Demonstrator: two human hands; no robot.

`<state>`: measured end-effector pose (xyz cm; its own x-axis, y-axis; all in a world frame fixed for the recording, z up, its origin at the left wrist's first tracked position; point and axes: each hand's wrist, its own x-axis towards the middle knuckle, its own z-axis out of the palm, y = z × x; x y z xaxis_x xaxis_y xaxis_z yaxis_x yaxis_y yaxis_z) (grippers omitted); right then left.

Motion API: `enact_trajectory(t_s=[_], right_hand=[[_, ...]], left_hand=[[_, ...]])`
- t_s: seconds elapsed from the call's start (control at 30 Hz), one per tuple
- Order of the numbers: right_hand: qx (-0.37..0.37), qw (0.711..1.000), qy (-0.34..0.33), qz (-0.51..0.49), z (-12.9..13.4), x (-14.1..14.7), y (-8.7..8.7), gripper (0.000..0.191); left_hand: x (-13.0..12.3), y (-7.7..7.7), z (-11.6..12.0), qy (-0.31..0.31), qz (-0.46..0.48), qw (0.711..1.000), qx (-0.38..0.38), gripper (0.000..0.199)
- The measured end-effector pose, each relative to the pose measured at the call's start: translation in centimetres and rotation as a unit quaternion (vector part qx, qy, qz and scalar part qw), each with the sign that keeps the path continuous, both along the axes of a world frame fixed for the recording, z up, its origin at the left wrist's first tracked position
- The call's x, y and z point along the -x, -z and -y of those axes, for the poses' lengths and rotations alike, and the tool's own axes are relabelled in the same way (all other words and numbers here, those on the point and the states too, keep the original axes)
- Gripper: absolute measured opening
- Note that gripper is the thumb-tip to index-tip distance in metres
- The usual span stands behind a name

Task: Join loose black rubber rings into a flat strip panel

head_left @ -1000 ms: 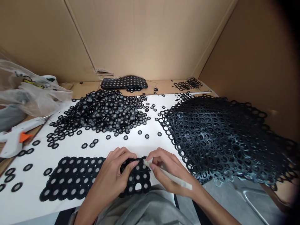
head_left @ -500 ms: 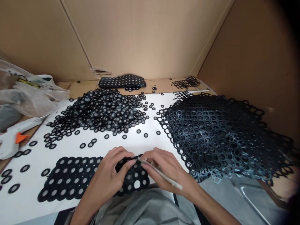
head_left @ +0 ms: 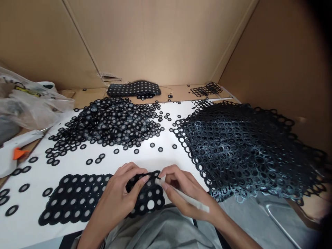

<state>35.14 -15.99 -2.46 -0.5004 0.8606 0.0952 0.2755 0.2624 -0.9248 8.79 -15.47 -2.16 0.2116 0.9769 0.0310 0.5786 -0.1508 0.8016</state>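
Observation:
A strip of joined black rings with grey centres (head_left: pixel 74 200) lies along the front of the white board, its right end bent up at my hands. My left hand (head_left: pixel 127 185) holds that end, thumb and fingers closed on it. One opening near there shows plain white. My right hand (head_left: pixel 181 188) grips a slim, pale stick-like tool (head_left: pixel 192 200) between thumb and fingers. Its tip is at the strip's upper right edge; whether it touches a ring cannot be made out. Part of the strip is hidden under my left hand and forearm.
A heap of loose black rings (head_left: pixel 114 122) is behind the strip, with single rings scattered around. Black ring netting (head_left: pixel 233 148) is piled at right. A folded dotted strip (head_left: pixel 133 89) lies at the back. A white glue gun (head_left: pixel 15 148) and plastic bag (head_left: pixel 36 107) are at left.
My right hand has shifted slightly right, and the pale tool's tip has drawn back from my left thumb. My left hand keeps its hold on the strip. The view has moved slightly.

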Motion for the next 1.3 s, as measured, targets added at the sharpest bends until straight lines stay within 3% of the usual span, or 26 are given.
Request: enact_trajectory(t_s=[0.17, 0.4, 0.67, 0.9, 1.13, 1.3], right_hand=[[-0.05, 0.997, 0.008, 0.051, -0.1, 0.7, -0.3, 0.023], [0.028, 0.999, 0.001, -0.025, 0.7, -0.4, 0.0, 0.019], [-0.008, 0.999, -0.002, 0.036, 0.5, 0.5, 0.0, 0.018], [0.03, 0.999, 0.01, -0.021, 1.1, -0.2, 0.5, 0.013], [-0.023, 0.999, -0.007, 0.042, 0.7, 0.6, 0.0, 0.017], [0.033, 0.999, 0.003, -0.024, 1.2, 0.5, 0.2, 0.011]], left_hand=[[0.3, -0.1, 0.1, 0.009, 0.032, 0.999, 0.014, 0.025], [0.2, 0.1, 0.1, -0.009, 0.03, 0.999, 0.004, 0.025], [0.3, -0.3, 0.1, 0.001, 0.069, 0.998, 0.011, 0.023], [0.1, -0.4, 0.2, -0.014, 0.069, 0.998, -0.002, 0.023], [-0.1, -1.0, 0.2, -0.009, 0.089, 0.996, -0.005, 0.022], [0.0, -0.7, 0.2, -0.023, 0.079, 0.996, -0.017, 0.018]])
